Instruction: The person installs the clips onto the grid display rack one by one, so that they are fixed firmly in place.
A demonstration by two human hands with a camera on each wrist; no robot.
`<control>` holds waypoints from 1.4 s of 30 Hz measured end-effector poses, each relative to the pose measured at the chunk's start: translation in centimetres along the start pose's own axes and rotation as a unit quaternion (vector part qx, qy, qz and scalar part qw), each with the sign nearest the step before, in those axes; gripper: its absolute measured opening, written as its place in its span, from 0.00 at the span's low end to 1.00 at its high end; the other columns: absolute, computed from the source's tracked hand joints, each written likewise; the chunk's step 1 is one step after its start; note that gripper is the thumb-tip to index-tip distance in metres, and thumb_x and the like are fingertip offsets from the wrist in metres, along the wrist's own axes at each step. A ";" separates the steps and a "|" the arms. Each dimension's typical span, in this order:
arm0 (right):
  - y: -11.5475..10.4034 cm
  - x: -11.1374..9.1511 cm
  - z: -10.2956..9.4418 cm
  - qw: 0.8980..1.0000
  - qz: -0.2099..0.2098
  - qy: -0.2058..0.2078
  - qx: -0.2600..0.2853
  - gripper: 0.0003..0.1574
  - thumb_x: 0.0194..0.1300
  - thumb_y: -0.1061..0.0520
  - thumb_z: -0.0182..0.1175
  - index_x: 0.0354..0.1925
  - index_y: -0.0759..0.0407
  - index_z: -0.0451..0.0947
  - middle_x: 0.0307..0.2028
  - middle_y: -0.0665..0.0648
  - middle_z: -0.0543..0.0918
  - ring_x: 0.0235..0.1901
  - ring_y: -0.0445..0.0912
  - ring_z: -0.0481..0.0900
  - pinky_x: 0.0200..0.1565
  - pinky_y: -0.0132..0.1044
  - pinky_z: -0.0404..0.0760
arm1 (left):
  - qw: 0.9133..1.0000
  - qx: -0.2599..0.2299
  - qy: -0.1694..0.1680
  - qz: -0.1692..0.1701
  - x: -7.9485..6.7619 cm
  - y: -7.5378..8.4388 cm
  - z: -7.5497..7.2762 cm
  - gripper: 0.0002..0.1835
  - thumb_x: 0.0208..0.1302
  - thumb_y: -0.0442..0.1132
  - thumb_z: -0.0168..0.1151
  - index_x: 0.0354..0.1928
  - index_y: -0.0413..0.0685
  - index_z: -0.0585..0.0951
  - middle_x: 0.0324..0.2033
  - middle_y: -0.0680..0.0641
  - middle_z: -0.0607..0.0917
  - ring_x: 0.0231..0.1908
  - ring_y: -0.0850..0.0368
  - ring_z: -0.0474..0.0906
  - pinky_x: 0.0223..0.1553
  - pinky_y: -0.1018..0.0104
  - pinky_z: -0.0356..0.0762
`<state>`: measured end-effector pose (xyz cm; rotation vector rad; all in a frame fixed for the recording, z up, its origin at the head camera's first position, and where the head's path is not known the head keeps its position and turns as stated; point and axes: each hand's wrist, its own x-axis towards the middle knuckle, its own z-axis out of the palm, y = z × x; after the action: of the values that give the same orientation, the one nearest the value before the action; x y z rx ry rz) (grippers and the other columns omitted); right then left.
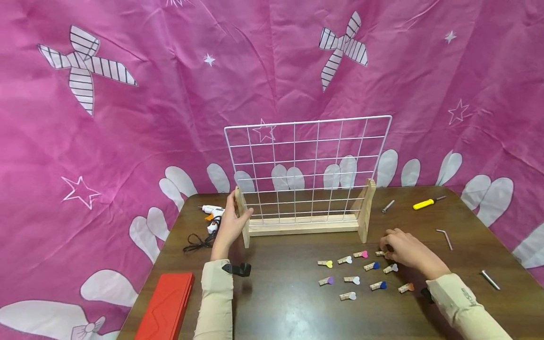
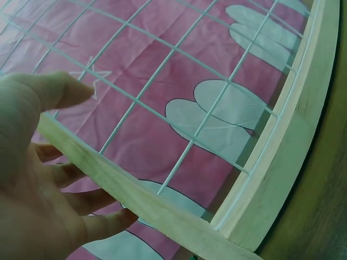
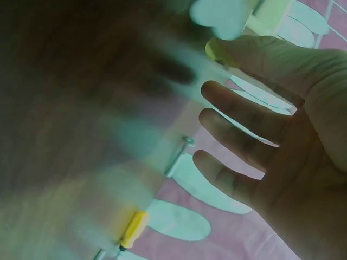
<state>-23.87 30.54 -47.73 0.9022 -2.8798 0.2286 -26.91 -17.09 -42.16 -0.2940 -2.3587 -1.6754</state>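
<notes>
Head view: a white wire grid [image 1: 316, 159] stands upright in a wooden stand [image 1: 303, 227] toward the worktop's [image 1: 280, 293] far edge, seemingly fully seated, with no peg on it. The left hand [image 1: 230, 225] clasps the stand's left upright [image 1: 246, 236]. Ten loose heart-topped pegs [image 1: 351, 279] lie between stand and near edge; the right hand [image 1: 405, 250] pinches another peg [image 1: 379, 253], partly hiding it. A red box [image 1: 165, 306] lies by the left edge, a glue gun [image 1: 214, 210] near the far-left corner; a yellow screwdriver [image 1: 423, 204], bolts [image 1: 490, 279] and a bent rod [image 1: 444, 239] lie toward the right edge

Left wrist view: thumb and fingers lie on opposite sides of the upright

Right wrist view: the thumb tip meets a yellow peg head [image 3: 218, 51]; the index finger is mostly hidden, the other three spread apart
</notes>
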 end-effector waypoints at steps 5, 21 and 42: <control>-1.1 -0.4 -1.9 0.996 0.048 -0.001 0.072 0.13 0.45 0.61 0.67 0.22 0.48 0.71 0.22 0.42 0.68 0.23 0.38 0.65 0.22 0.31 0.65 | 1.000 0.015 0.020 0.001 0.6 -2.2 0.2 0.34 0.63 0.34 0.56 0.69 0.45 0.54 0.62 0.33 0.65 0.61 0.40 0.62 0.59 0.44 0.64; -3.8 0.1 -11.0 0.970 -0.023 0.197 0.141 0.18 0.45 0.70 0.68 0.28 0.49 0.77 0.20 0.40 0.77 0.21 0.31 0.73 0.22 0.21 0.71 | 0.998 0.030 0.058 0.022 0.6 -2.5 0.4 0.30 0.61 0.28 0.55 0.65 0.40 0.60 0.56 0.34 0.71 0.55 0.39 0.69 0.55 0.44 0.70; -10.8 8.4 -20.3 0.939 -0.181 0.280 0.089 0.21 0.48 0.75 0.65 0.40 0.59 0.81 0.30 0.44 0.78 0.29 0.33 0.71 0.28 0.22 0.69 | 0.998 0.021 0.044 0.034 0.7 -3.6 0.1 0.29 0.61 0.28 0.58 0.65 0.41 0.65 0.45 0.32 0.80 0.46 0.44 0.77 0.44 0.50 0.80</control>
<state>-23.22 20.65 -25.28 1.1519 -2.1553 0.6029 -28.64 -18.15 -45.21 -0.2842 -2.2913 -1.5735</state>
